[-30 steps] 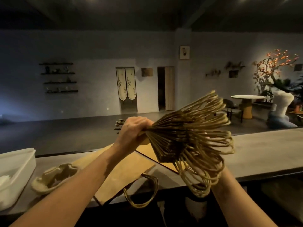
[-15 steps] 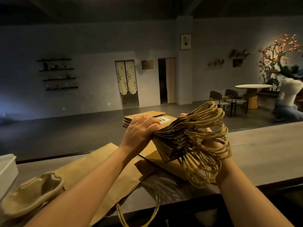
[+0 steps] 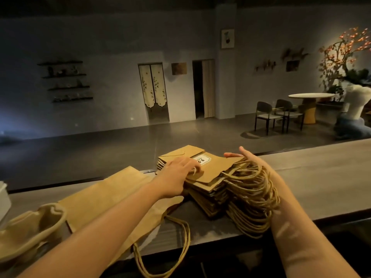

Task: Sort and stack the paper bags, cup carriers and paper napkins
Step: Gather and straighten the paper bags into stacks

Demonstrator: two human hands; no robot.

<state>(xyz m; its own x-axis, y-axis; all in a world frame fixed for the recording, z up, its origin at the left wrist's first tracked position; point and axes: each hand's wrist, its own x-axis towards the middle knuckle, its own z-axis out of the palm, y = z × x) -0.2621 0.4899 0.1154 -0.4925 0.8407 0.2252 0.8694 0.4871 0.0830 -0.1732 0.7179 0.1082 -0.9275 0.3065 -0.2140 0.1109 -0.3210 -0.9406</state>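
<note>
At the near edge of the table (image 3: pixel 313 177), a loose large paper bag (image 3: pixel 108 197) is lying flat, its cord handles (image 3: pixel 166 247) hanging over the edge. A moulded cup carrier (image 3: pixel 30 223) is sitting just left of it, beside the corner of a white box (image 3: pixel 4 199).

Just beyond, the stack of paper bags (image 3: pixel 208 189) is resting on the table, partly overlapping the loose bag. The left hand (image 3: pixel 180 169) is pressing down on the top bag, fingers (image 3: pixel 190 167) together and flat on the paper, not clamped. The right hand (image 3: pixel 253 163) is cupping the far right side, fingers apart; the bundle of handles (image 3: pixel 253 199) is draping against its forearm.

To square the stack well, both hands should be pushing the edges inward while the top stays pressed. The handles are likely to spring and skew the bags, so they should be gathered to one side.

The loose bag underneath is probably tilting the stack and should be freed. No napkins are visible.

Farther off, chairs (image 3: pixel 279 115) are standing at a round dining table (image 3: pixel 311 97).
</note>
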